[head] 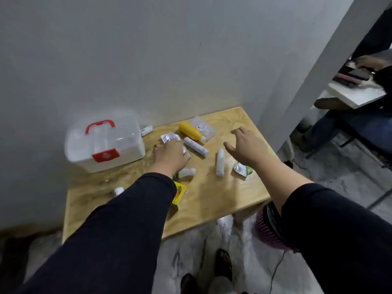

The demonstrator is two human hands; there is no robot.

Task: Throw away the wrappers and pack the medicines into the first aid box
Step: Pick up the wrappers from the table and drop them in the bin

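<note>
A clear first aid box [106,145] with a red handle and red clasp stands shut at the table's back left. My left hand [170,154] lies on the table over a small white wrapper [169,137], fingers curled around something white; what it grips is unclear. My right hand [247,146] hovers open, fingers spread, above the table's right side. Between the hands lie a white tube [196,147] and a white bottle [220,162]. A yellow bottle [191,131] rests on a clear packet [204,127]. A green foil wrapper [241,169] sits under my right wrist.
A small white bottle [186,172] and a yellow sachet [179,193] lie beside my left sleeve. Another tube [146,130] is behind the box. The wooden table [212,198] stands against a grey wall. A pink mesh bin [267,228] is under its right corner. Another person sits at right.
</note>
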